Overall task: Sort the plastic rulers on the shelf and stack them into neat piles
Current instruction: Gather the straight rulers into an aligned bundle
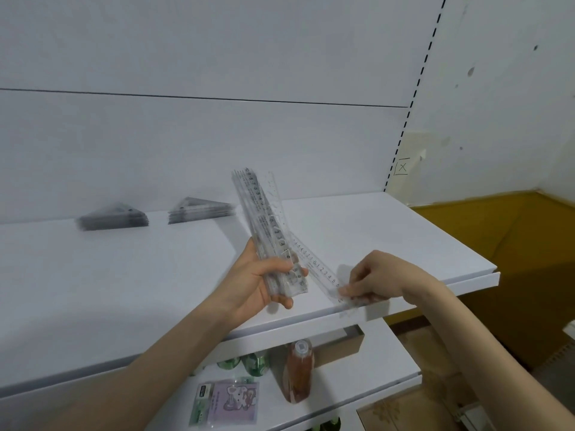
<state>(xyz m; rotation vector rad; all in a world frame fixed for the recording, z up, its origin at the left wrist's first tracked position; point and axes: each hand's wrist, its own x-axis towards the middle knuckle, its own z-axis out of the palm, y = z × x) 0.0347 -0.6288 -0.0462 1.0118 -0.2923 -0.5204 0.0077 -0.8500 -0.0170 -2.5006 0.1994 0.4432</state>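
My left hand (261,281) grips a bundle of clear straight rulers (264,219), held above the white shelf (124,275) and tilted up and away. My right hand (370,278) pinches the near end of a single clear ruler (317,269) that lies on the shelf close to its front edge; its far end reaches toward the bundle. Two stacks of clear triangle rulers rest at the back of the shelf: one at the left (113,217), one nearer the middle (199,209).
The shelf's front edge and right corner (485,275) are close to my right hand. A lower shelf holds an orange bottle (300,371), green cans (255,363), a cardboard box (342,346) and a packaged item (227,402). Brown floor lies to the right.
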